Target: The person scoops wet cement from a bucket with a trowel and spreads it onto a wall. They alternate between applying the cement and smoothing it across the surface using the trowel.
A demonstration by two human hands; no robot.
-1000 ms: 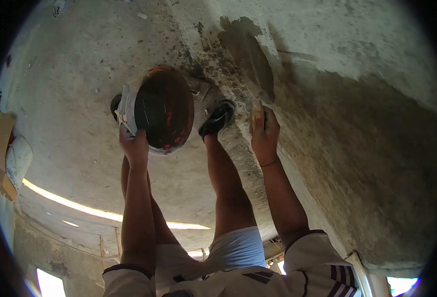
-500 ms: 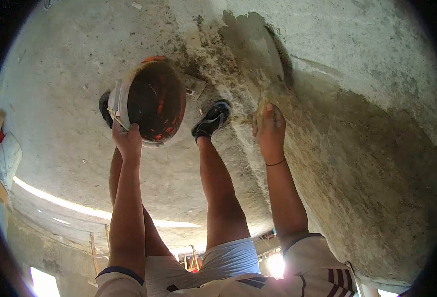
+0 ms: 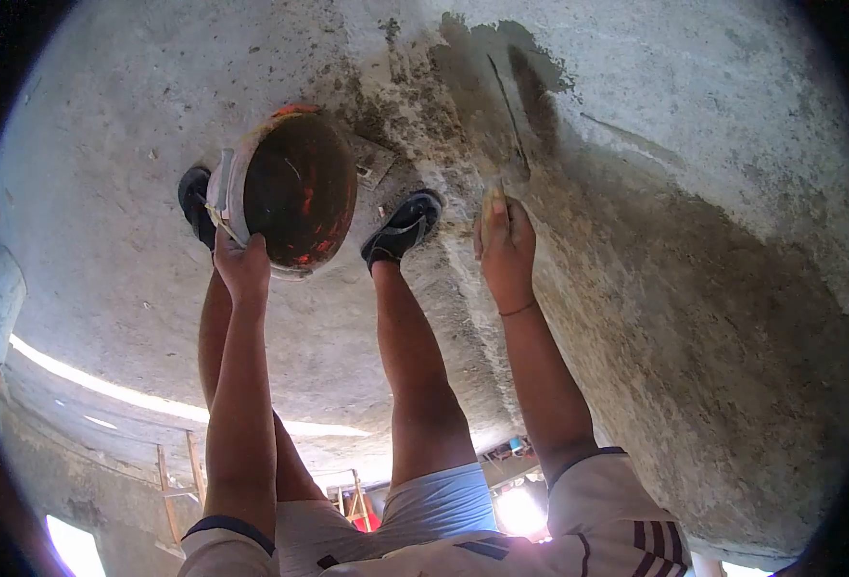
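Note:
My left hand (image 3: 242, 266) is closed on the near edge of a worn bucket (image 3: 236, 190), thumb over the rim. The bucket is tipped so that its dark inside, smeared with orange-red patches, faces me. My right hand (image 3: 508, 242) is wrapped round the handle of a trowel, most of which the fingers hide. The trowel blade (image 3: 509, 117) shows edge-on as a thin dark line against the wall. Around it lies a wet grey patch of mortar (image 3: 472, 67) on the wall surface.
My sandalled feet (image 3: 405, 226) stand on the concrete floor (image 3: 107, 240) by the bucket. A flat rectangular piece (image 3: 371, 162) lies near them. Damp rough wall (image 3: 694, 317) runs along the right. A wooden ladder-like frame (image 3: 176, 490) stands behind me.
The trowel blade has turned from showing its flat grey face to edge-on. My right hand has shifted slightly left and up in view; the left hand still holds the bucket.

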